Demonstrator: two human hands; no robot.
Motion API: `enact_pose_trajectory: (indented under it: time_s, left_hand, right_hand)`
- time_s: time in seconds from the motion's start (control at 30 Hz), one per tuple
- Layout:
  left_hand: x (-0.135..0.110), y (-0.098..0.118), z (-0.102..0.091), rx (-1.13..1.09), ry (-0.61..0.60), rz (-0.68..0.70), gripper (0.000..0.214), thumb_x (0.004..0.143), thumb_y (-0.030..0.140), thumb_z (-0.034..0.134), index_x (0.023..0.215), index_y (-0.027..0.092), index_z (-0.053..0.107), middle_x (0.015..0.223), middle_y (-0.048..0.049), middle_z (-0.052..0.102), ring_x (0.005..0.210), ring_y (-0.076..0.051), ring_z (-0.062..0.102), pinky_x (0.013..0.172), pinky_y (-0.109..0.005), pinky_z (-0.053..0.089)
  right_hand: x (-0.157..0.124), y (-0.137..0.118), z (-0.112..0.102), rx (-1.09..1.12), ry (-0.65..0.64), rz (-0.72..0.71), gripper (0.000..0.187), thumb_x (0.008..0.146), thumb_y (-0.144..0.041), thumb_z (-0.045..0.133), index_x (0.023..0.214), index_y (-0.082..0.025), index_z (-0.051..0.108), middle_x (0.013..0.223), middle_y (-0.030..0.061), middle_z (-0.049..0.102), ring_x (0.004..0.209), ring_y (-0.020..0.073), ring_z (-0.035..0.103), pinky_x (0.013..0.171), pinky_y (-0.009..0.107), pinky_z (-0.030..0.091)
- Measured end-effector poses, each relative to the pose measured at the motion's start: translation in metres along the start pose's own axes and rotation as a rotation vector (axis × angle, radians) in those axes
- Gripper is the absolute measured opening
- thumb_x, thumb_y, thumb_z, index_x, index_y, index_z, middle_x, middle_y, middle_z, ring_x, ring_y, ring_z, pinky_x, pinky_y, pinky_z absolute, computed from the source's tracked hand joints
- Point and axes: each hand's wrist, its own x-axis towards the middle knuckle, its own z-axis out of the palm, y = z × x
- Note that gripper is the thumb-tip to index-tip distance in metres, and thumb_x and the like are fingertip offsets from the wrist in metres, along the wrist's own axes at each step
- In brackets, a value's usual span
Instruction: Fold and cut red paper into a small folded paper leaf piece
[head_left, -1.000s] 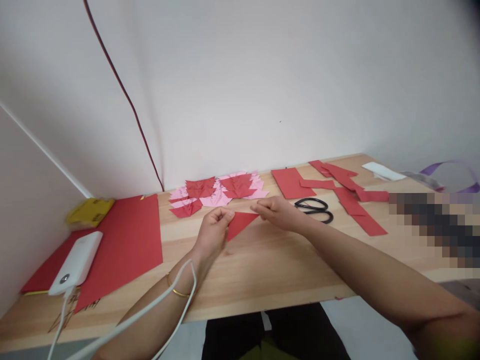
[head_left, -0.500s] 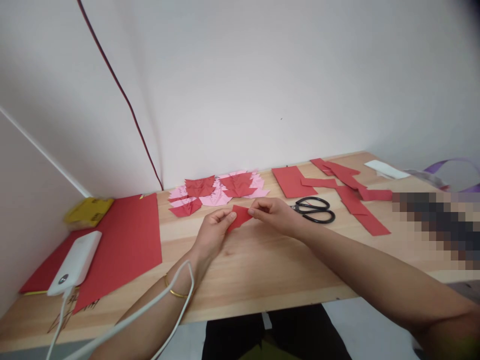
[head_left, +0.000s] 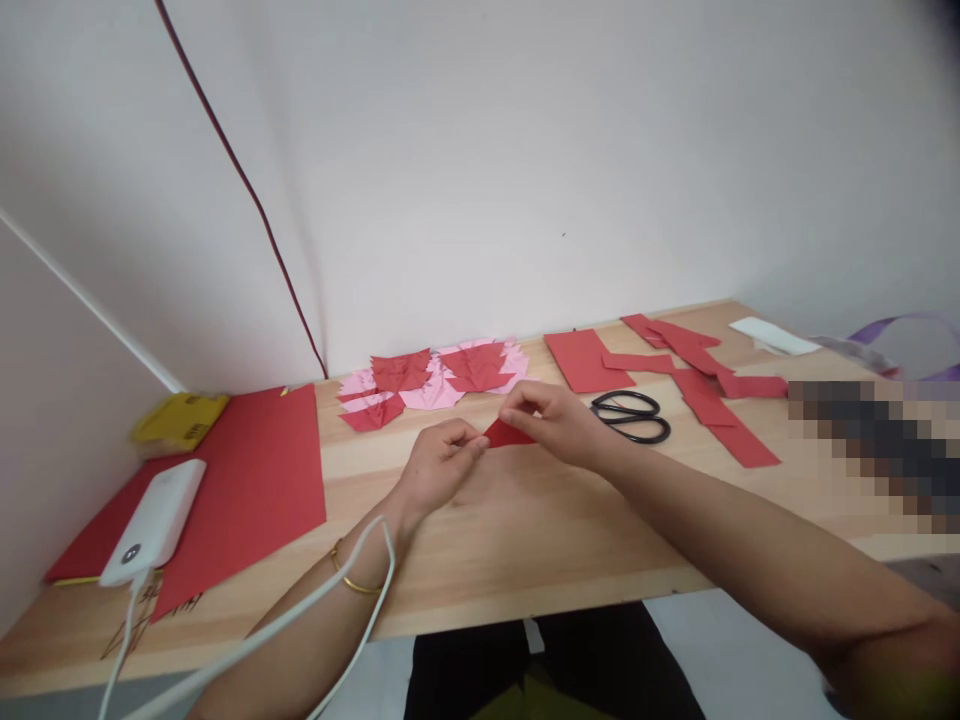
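Note:
A small folded red paper triangle [head_left: 507, 434] lies low over the wooden table [head_left: 525, 540], held between both hands. My left hand [head_left: 439, 465] pinches its left corner with closed fingers. My right hand [head_left: 551, 420] pinches its upper right edge, fingers closed on the paper. A gold bangle and a white cable cross my left wrist. Behind the hands lies a cluster of folded red and pink paper pieces [head_left: 439, 378].
Black scissors [head_left: 631, 416] lie right of my right hand. Red paper strips [head_left: 705, 385] and a red rectangle [head_left: 587, 360] sit at the back right. A large red sheet [head_left: 232, 490] with a white power bank [head_left: 154, 520] lies left, a yellow object [head_left: 178, 418] behind it.
The wide red triangle has been folded into a smaller one. Both hands have moved closer together and slightly to the right.

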Motion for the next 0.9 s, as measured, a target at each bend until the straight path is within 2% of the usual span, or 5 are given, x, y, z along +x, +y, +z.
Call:
enact_pose_trajectory:
  time_s: [0.27, 0.47, 0.67, 0.77, 0.9]
  left_hand:
    - [0.004, -0.015, -0.002, -0.292, 0.028, -0.147, 0.029, 0.071, 0.041, 0.068, 0.065, 0.014, 0.061, 0.062, -0.0006, 0.06, 0.058, -0.01, 0.05, 0.058, -0.023, 0.038]
    - [-0.001, -0.003, 0.013, -0.915, -0.178, -0.369, 0.038, 0.071, 0.048, 0.071, 0.081, 0.011, 0.068, 0.072, -0.0064, 0.065, 0.062, -0.013, 0.06, 0.063, -0.028, 0.048]
    - [0.004, -0.009, 0.013, -0.973, 0.057, -0.331, 0.027, 0.061, 0.029, 0.081, 0.063, 0.012, 0.06, 0.06, -0.0025, 0.064, 0.053, -0.008, 0.054, 0.059, -0.024, 0.045]
    - [0.006, -0.013, 0.012, -0.864, 0.209, -0.262, 0.029, 0.059, 0.032, 0.082, 0.062, 0.012, 0.061, 0.06, -0.0028, 0.065, 0.052, -0.008, 0.054, 0.057, -0.022, 0.042]
    - [0.005, -0.009, 0.01, -0.672, 0.245, -0.193, 0.031, 0.062, 0.039, 0.079, 0.065, 0.011, 0.065, 0.061, -0.0032, 0.065, 0.055, -0.01, 0.055, 0.059, -0.023, 0.043]
  right_hand:
    - [0.008, 0.015, -0.03, 0.155, 0.252, 0.156, 0.026, 0.08, -0.045, 0.06, 0.074, -0.02, 0.056, 0.066, -0.0021, 0.052, 0.058, 0.011, 0.044, 0.056, 0.026, 0.037]
    - [0.0, 0.007, -0.004, -0.195, 0.172, -0.309, 0.022, 0.088, -0.036, 0.054, 0.075, -0.02, 0.063, 0.08, 0.0062, 0.064, 0.076, 0.0178, 0.055, 0.075, 0.034, 0.042]
    - [-0.006, 0.01, 0.01, -0.4, -0.027, -0.596, 0.015, 0.089, -0.031, 0.055, 0.083, -0.026, 0.068, 0.088, 0.0042, 0.068, 0.082, 0.0168, 0.056, 0.08, 0.035, 0.038]
    - [-0.005, 0.011, 0.007, -0.265, 0.091, -0.447, 0.02, 0.085, -0.037, 0.06, 0.074, -0.02, 0.062, 0.078, 0.0057, 0.063, 0.074, 0.0163, 0.054, 0.072, 0.032, 0.041]
    - [-0.001, 0.009, 0.003, -0.012, 0.132, -0.033, 0.027, 0.08, -0.044, 0.064, 0.073, -0.019, 0.057, 0.07, 0.002, 0.058, 0.062, 0.0129, 0.049, 0.059, 0.027, 0.04]
